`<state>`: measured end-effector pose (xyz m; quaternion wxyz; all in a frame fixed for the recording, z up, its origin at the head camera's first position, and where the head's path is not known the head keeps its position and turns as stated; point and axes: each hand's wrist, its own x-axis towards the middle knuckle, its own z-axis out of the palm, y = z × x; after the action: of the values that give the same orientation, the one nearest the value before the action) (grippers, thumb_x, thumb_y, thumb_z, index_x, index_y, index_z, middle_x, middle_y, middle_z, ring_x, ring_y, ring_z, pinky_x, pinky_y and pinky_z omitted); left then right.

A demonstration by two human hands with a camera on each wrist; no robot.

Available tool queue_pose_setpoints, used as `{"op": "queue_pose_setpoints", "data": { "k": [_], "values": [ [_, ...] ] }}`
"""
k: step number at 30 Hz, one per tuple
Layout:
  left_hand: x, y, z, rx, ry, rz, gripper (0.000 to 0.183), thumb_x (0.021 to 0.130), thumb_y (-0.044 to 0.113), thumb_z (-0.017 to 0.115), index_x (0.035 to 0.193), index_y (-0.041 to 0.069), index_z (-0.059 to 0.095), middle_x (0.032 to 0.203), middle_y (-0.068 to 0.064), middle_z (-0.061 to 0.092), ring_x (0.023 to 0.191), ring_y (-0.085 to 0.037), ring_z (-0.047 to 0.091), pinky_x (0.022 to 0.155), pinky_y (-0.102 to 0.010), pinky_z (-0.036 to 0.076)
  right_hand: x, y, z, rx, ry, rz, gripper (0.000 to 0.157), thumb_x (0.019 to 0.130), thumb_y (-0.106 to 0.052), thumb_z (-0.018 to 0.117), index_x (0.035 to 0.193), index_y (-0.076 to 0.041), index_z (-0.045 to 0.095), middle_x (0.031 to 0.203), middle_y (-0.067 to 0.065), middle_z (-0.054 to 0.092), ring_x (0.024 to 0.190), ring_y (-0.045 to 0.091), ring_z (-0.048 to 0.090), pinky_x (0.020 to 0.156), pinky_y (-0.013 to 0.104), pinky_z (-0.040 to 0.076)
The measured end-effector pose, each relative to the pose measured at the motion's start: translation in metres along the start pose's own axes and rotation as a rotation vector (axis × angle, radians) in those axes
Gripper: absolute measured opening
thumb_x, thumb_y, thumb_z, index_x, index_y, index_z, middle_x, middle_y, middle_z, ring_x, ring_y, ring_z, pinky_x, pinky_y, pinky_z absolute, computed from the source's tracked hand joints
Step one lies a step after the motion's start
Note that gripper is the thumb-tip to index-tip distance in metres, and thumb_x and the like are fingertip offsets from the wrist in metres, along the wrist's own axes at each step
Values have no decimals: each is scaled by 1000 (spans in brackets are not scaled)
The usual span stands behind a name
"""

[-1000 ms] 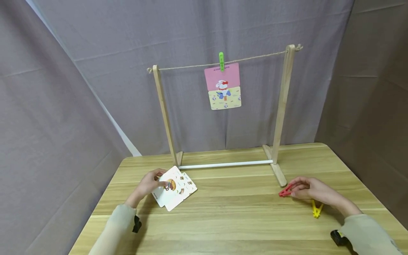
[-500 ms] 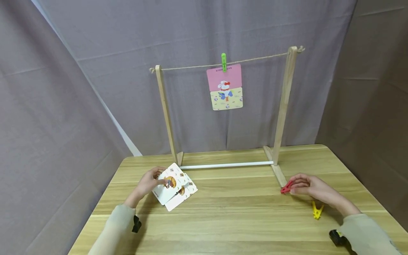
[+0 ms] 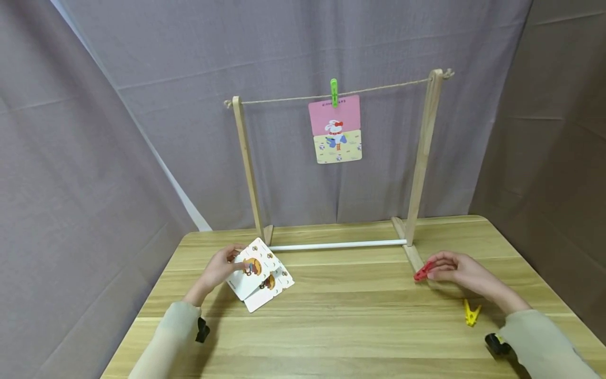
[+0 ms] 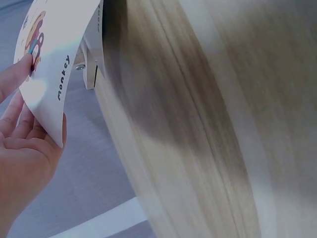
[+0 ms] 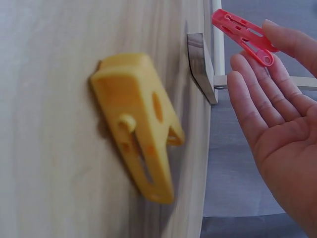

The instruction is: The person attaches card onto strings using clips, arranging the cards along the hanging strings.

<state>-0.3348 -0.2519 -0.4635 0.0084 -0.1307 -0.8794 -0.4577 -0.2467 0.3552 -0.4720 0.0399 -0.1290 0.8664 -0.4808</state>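
My left hand (image 3: 219, 272) pinches a white card (image 3: 245, 287) with a monkey picture, thumb on the face and fingers behind. The word "monkey" can be read on this card (image 4: 54, 74) in the left wrist view. A second, similar white card (image 3: 279, 288) lies partly covered beneath it. On the other side, my right hand (image 3: 458, 272) pinches a red clothespin (image 3: 423, 271) between thumb and fingertips. The right wrist view shows the red clothespin (image 5: 242, 34) raised off the wood. Close below that hand, a yellow clothespin (image 3: 471, 314) rests on the table.
A wooden stand with a left post (image 3: 248, 168) and right post (image 3: 423, 158) carries a rope (image 3: 393, 85). From it hangs a pink and yellow rabbit card (image 3: 337, 150) under a green clothespin (image 3: 334, 93). A white rod (image 3: 338, 245) joins the posts low down. Grey curtains (image 3: 189, 63) surround the table.
The upper card has lifted and shifted up and away from the lower card, showing more of the lower picture. My right hand has risen slightly with the red clothespin, away from the yellow one.
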Motion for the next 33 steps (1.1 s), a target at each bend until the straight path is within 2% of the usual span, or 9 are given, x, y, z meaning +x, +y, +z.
{"op": "queue_pose_setpoints", "data": {
  "k": [7, 20, 27, 33],
  "values": [
    [1, 4, -1, -1, 12, 10, 53, 83, 7, 81, 131, -2, 59, 101, -12, 69, 86, -21, 59, 70, -29, 47, 5, -2, -2, -24, 20, 5, 50, 94, -17, 72, 130, 12, 53, 114, 17, 68, 96, 3, 63, 82, 23, 54],
    [2, 10, -2, -53, 23, -7, 54, 83, 5, 79, 133, 0, 58, 102, -12, 70, 86, -21, 62, 72, -30, 51, 11, -10, -5, 12, 34, 4, 51, 94, -16, 73, 129, 13, 51, 112, 18, 68, 95, 5, 64, 81, 24, 55],
    [3, 14, -4, -70, 44, 31, 54, 84, 8, 80, 133, 1, 59, 100, -13, 70, 84, -21, 60, 69, -30, 50, 12, -11, -6, 16, 52, 15, 51, 93, -17, 73, 130, 12, 51, 113, 19, 68, 95, 4, 63, 81, 25, 55],
    [4, 23, -5, -104, 63, 59, 52, 87, 6, 78, 134, -1, 57, 103, -16, 70, 86, -21, 62, 72, -33, 53, 11, -10, -9, 2, 83, -4, 48, 93, -15, 73, 129, 10, 54, 113, 19, 68, 94, 3, 64, 80, 24, 54]
  ]
}}
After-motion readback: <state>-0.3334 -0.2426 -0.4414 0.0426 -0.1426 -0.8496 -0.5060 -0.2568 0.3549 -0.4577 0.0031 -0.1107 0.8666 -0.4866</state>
